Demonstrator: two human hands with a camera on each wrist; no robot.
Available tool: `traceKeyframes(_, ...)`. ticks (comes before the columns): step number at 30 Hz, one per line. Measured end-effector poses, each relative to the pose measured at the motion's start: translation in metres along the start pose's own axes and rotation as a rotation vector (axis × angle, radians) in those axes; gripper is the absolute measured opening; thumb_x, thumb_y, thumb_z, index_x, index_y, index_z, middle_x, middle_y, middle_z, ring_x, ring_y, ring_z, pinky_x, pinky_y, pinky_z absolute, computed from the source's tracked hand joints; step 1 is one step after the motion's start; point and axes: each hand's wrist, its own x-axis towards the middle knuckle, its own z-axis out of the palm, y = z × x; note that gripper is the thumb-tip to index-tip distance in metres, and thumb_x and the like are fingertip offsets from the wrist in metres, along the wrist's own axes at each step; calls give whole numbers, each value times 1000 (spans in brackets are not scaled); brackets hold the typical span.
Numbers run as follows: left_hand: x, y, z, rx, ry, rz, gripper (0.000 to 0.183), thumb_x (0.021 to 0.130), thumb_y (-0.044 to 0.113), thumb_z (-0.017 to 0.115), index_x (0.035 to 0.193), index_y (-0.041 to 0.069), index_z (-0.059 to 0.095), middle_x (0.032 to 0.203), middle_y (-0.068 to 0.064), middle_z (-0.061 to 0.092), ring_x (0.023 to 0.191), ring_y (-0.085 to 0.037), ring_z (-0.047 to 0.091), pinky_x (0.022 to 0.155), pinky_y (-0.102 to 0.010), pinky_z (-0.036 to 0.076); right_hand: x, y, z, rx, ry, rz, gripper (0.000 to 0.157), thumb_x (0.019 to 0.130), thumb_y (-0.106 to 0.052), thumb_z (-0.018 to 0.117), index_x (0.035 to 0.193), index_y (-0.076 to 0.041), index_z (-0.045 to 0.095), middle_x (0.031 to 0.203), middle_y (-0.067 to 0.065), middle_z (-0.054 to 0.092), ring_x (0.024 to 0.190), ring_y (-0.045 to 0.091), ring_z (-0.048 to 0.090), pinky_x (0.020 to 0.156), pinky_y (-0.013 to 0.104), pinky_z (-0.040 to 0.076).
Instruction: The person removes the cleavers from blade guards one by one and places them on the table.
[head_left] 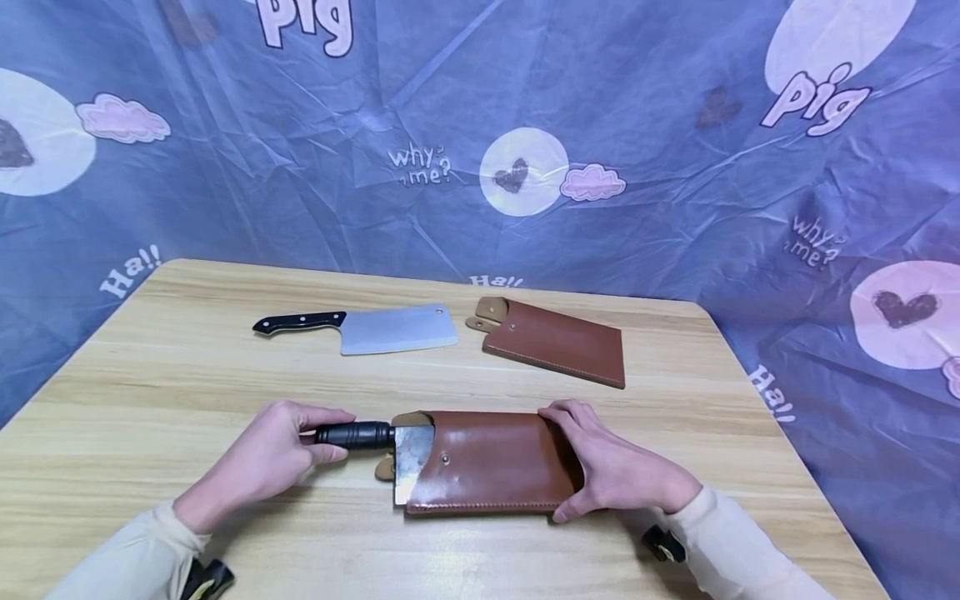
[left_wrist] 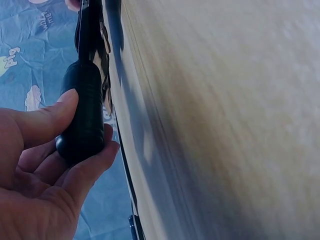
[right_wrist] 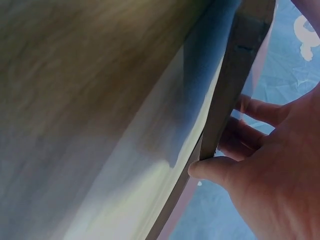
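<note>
My left hand (head_left: 272, 454) grips the black handle (head_left: 354, 434) of a cleaver, thumb on one side and fingers on the other. Most of its blade (head_left: 409, 462) is inside a brown leather sheath (head_left: 498, 462); a strip near the handle shows outside the mouth. At the sheath's right end, my right hand (head_left: 618, 462) holds it, thumb at the near corner and fingers at the far one. In the left wrist view the handle (left_wrist: 82, 110) sits between thumb and fingers. The right wrist view shows the sheath's edge (right_wrist: 235, 75) against the right hand.
Farther back on the wooden table (head_left: 225, 392) lies a second cleaver (head_left: 397, 329) with a black riveted handle pointing left. To its right is another brown leather sheath (head_left: 562, 340), tan snap tabs toward the cleaver. Blue printed cloth (head_left: 420, 225) hangs behind the table.
</note>
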Motion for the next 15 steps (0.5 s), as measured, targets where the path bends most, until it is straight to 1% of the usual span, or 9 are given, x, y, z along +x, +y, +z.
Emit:
traceKeyframes(6,-1,-1,0,-3,3,3,41,69,19,76,108,15,66,106,-6,63,88,-16,56,77,-39,44,-2,-1,0,7,-2,21,112,48,-62,76,137,-13,27,131,-1,24,119,10,24,93,33,35)
traceKeyframes(9,-1,-1,0,3,3,4,41,69,19,76,109,15,66,106,-7,63,86,-15,55,75,-37,45,-3,-1,-2,10,-5,18,112,49,-62,77,137,-13,26,132,0,23,119,11,24,93,34,35)
traceKeyframes(15,-1,-3,0,11,8,19,42,69,20,76,109,15,66,106,-6,63,87,-15,56,76,-38,44,-4,2,-2,-4,-1,-4,112,50,-61,76,136,-11,26,132,2,24,119,15,25,93,37,34)
